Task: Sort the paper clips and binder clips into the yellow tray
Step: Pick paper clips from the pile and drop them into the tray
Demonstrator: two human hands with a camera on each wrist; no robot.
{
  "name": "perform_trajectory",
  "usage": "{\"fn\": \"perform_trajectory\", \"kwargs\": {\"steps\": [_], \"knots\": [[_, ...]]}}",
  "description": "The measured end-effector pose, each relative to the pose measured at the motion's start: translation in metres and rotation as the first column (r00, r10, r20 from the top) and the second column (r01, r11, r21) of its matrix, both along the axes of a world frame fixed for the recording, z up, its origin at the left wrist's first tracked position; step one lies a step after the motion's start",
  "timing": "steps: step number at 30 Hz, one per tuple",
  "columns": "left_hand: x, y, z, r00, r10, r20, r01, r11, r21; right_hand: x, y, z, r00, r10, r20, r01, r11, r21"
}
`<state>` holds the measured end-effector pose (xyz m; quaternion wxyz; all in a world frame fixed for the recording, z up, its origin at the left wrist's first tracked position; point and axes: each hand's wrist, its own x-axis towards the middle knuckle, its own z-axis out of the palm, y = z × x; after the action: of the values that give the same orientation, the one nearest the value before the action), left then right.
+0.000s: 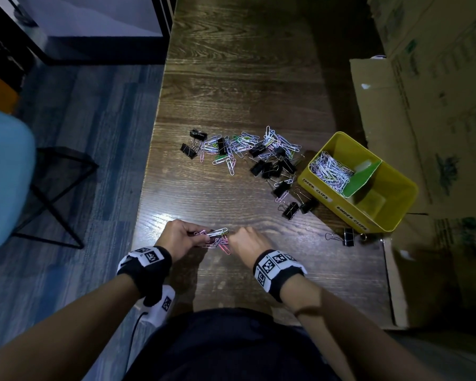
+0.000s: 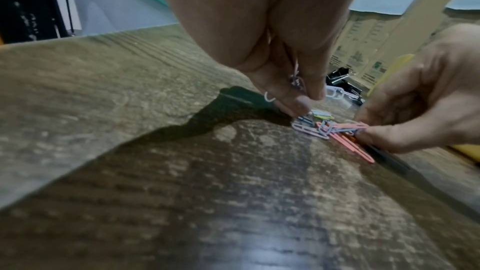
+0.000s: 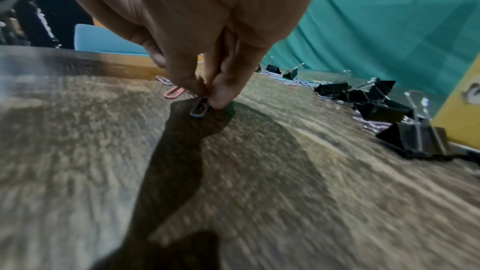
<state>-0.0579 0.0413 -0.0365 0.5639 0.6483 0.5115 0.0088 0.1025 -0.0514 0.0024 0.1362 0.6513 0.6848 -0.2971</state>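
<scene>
A small tangle of coloured paper clips (image 1: 217,238) (image 2: 327,128) lies on the near part of the wooden table. My left hand (image 1: 182,235) (image 2: 298,89) pinches its left end, with more clips tucked between the fingers. My right hand (image 1: 246,243) (image 3: 207,91) pinches clips at the right end, a dark clip (image 3: 200,108) under the fingertips. Farther back lies a mixed heap of paper clips (image 1: 239,147) and black binder clips (image 1: 270,166). The yellow tray (image 1: 396,182) stands at the right, with paper clips (image 1: 331,171) in its far compartment behind a green divider (image 1: 362,178).
One binder clip (image 1: 348,237) lies alone in front of the tray, two more (image 1: 298,209) near its left corner. Cardboard boxes (image 1: 437,105) line the right side. The table's left edge (image 1: 149,166) drops to the floor beside a blue chair (image 1: 6,177).
</scene>
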Motion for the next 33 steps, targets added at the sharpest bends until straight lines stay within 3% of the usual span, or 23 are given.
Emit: {"fn": "perform_trajectory", "kwargs": {"steps": [4, 11, 16, 18, 21, 23, 25, 26, 28, 33], "knots": [[0.004, -0.002, 0.006, 0.998, 0.065, 0.028, -0.064, 0.997, -0.041, -0.009, 0.003, 0.002, 0.998, 0.035, 0.045, -0.036, 0.999, 0.006], [0.001, -0.001, 0.003, 0.997, 0.076, 0.019, -0.075, 0.995, -0.072, -0.006, 0.007, -0.005, 0.999, -0.049, 0.023, 0.049, 0.999, -0.014], [-0.003, 0.000, -0.002, 0.987, 0.156, 0.044, -0.148, 0.978, -0.148, 0.011, 0.010, -0.013, 0.938, -0.338, -0.073, 0.335, 0.941, -0.052], [-0.002, 0.000, 0.001, 0.981, 0.184, 0.059, -0.172, 0.971, -0.166, 0.018, 0.010, -0.015, 0.830, -0.527, -0.185, 0.522, 0.849, -0.076], [0.005, 0.003, 0.007, 0.965, 0.244, 0.093, -0.222, 0.954, -0.201, 0.031, 0.003, -0.014, 0.566, -0.729, -0.385, 0.758, 0.644, -0.106], [0.017, 0.006, 0.015, 0.947, 0.297, 0.123, -0.261, 0.934, -0.245, 0.041, -0.003, -0.011, 0.348, -0.773, -0.530, 0.871, 0.475, -0.121], [0.035, 0.010, 0.027, 0.931, 0.319, 0.177, -0.258, 0.919, -0.298, 0.053, -0.007, 0.000, 0.102, -0.742, -0.662, 0.939, 0.292, -0.183], [0.047, 0.012, 0.034, 0.923, 0.321, 0.212, -0.245, 0.915, -0.320, 0.060, -0.008, 0.006, 0.013, -0.715, -0.699, 0.950, 0.227, -0.215], [0.075, 0.017, 0.051, 0.911, 0.310, 0.272, -0.203, 0.911, -0.360, 0.079, -0.010, 0.022, -0.081, -0.658, -0.748, 0.962, 0.146, -0.233], [0.167, 0.026, 0.092, 0.905, 0.185, 0.383, -0.020, 0.919, -0.395, 0.141, -0.011, 0.060, -0.128, -0.523, -0.843, 0.988, 0.008, -0.155]]}}
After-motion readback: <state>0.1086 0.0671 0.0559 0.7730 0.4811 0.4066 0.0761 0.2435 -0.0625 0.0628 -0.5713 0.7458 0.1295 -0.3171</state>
